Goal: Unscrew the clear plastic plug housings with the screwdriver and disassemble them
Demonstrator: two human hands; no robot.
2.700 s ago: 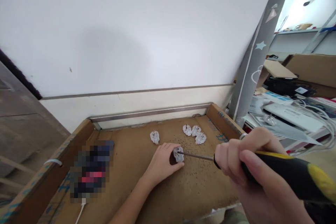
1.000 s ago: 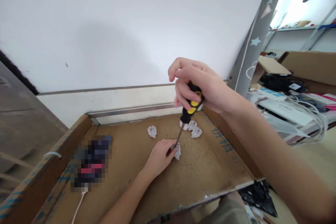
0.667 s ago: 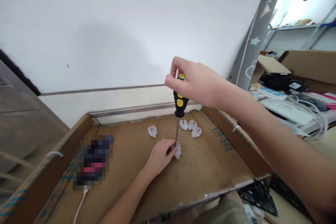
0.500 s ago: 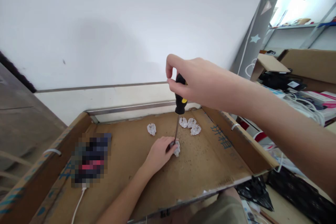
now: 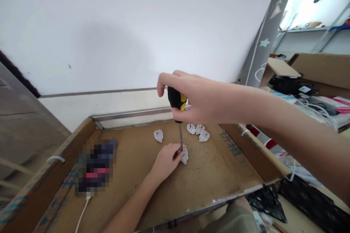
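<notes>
My right hand (image 5: pixel 188 96) is closed around the black and yellow handle of a screwdriver (image 5: pixel 181 134), with the index finger curled out past it. The shaft stands nearly upright, its tip down at a small clear plastic plug piece (image 5: pixel 185 156). My left hand (image 5: pixel 167 160) pinches that piece against the cardboard, and the fingers hide part of it. Beyond my hands lie similar plug pieces with upright metal pins: one plug piece (image 5: pixel 158 135) by itself on the left, and a cluster of three plug pieces (image 5: pixel 199 129) on the right.
Cardboard (image 5: pixel 224 185) lines the work surface, with raised side walls and dark specks scattered on it. On the left lies a pixelated dark device (image 5: pixel 95 167) with a white cable (image 5: pixel 82 213). A white wall (image 5: pixel 123 43) rises behind. Boxes and cables (image 5: pixel 317 109) crowd the right.
My right hand has come down and a little left, and its fingers now sit differently around the screwdriver handle. The left hand and the plug piece have stayed in place.
</notes>
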